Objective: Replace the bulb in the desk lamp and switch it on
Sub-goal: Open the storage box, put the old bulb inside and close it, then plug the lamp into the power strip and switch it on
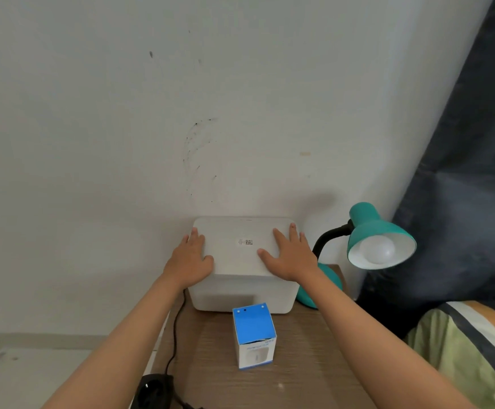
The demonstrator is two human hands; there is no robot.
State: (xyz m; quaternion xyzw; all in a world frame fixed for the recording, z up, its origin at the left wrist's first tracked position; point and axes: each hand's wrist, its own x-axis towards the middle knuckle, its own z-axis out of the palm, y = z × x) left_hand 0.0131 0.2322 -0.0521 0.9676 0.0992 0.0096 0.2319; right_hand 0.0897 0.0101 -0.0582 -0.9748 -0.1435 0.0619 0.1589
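Note:
A teal desk lamp with a black gooseneck stands at the right of a small wooden table; a white bulb sits in its shade, unlit. A blue and white bulb box stands upright at the table's middle. Behind it is a white lidded bin. My left hand lies flat on the lid's left edge, fingers apart. My right hand rests flat on the lid's right part. Neither hand holds anything.
A black cable runs down the table's left side to a black plug block. A white wall is close behind. A dark curtain and a striped bed cover are at the right.

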